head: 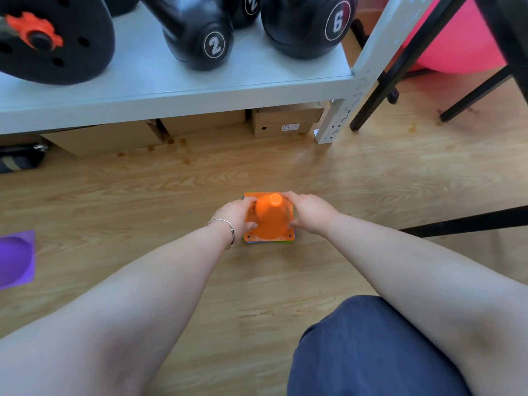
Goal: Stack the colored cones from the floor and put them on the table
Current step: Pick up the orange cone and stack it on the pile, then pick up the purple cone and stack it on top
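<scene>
A stack of cones [270, 218] stands upright on the wooden floor, an orange cone on top; green and blue base edges show beneath its square base. My left hand [238, 217] grips the stack's left side and my right hand [310, 212] grips its right side. A purple cone [15, 260] lies tipped on its side on the floor at the far left edge, partly cut off by the frame.
A grey metal shelf [171, 92] holds black kettlebells [200, 38] and a weight plate [54, 38]. Cardboard boxes [285, 121] sit under it. Black table or chair legs [400, 67] stand at right, with a pink ball [463, 44] behind. My knee [371, 352] is at bottom right.
</scene>
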{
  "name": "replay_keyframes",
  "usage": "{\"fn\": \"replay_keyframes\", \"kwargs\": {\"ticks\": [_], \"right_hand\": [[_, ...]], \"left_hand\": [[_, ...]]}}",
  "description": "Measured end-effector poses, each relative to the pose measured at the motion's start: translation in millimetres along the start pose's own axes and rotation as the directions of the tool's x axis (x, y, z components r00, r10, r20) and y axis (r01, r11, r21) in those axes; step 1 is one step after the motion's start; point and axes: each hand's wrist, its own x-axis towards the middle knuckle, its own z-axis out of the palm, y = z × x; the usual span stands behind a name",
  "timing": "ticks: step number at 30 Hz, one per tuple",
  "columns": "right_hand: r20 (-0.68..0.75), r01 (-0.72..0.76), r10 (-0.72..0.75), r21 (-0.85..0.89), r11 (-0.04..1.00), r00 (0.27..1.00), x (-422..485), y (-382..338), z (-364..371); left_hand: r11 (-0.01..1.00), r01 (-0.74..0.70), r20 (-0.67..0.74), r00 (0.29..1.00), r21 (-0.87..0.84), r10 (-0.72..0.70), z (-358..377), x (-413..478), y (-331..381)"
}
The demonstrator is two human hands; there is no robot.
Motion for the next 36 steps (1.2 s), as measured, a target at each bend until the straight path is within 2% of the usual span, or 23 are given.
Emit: {"fn": "replay_keyframes", "kwargs": {"ticks": [3,5,8,15,25,29,36], "right_hand": [[-0.06,0.036,-0.052,-0.241,0.97,0.997,-13,1,-24],[-0.139,0.023,-0.073,-0.334,0.942,0.988,-21,2,-37],[-0.256,-0.018,-0.079,-0.358,0.933,0.963,-32,-6,-52],[-0.49,-0.024,-0.126,-0.287,0.958,0.863,-54,-50,-73],[-0.602,0.113,-0.296,-0.322,0.94,0.742,-55,-168,-148],[-0.571,0.171,-0.368,-0.369,0.913,0.733,-63,-220,-161],[-0.567,0.224,-0.461,-0.438,0.871,0.683,-75,-305,-188]], "left_hand": [[0.991,0.026,-0.009,1.0,0.134,-0.025,-7,-9,4],[0.97,0.054,-0.046,0.998,0.236,-0.044,-13,-16,7],[0.935,0.108,-0.15,0.987,0.338,-0.06,-26,-28,13],[0.91,0.259,-0.358,0.924,0.325,-0.135,-83,-67,11],[0.84,0.454,-0.634,0.752,0.298,-0.181,-188,-163,-38],[0.809,0.526,-0.679,0.697,0.262,-0.233,-213,-202,-61],[0.786,0.572,-0.74,0.629,0.234,-0.237,-271,-257,-90]]}}
